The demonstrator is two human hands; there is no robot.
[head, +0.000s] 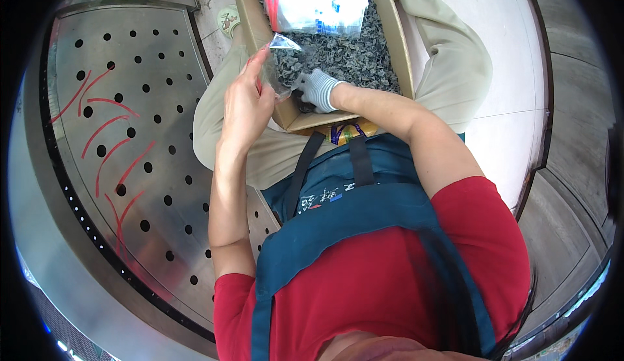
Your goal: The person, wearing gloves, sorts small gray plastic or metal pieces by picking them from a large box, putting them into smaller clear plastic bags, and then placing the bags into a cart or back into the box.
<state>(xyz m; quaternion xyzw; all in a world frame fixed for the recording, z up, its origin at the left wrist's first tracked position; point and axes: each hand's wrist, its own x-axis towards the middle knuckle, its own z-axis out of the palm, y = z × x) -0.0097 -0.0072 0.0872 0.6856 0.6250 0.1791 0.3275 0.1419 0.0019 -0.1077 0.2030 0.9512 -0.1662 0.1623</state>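
My left hand (248, 100) grips a clear plastic zip bag (280, 80) with a red edge, held at the near left corner of a cardboard box (402, 49). Dark dried flakes (341, 61), perhaps dried black fungus, fill much of the box. My right hand (319, 90), in a grey-and-white striped glove, is down among the flakes, its fingers close to the bag. What its fingertips hold is hidden. A stack of clear zip bags (317, 3) with red seals and blue print lies on the flakes towards the far end.
The box stands between my legs. On the left is a metal panel (156, 98) with round holes and red marks. A yellow and purple package (348, 131) shows under the box's near edge. Pale floor tiles (502, 93) lie on the right, bordered by a dark edge.
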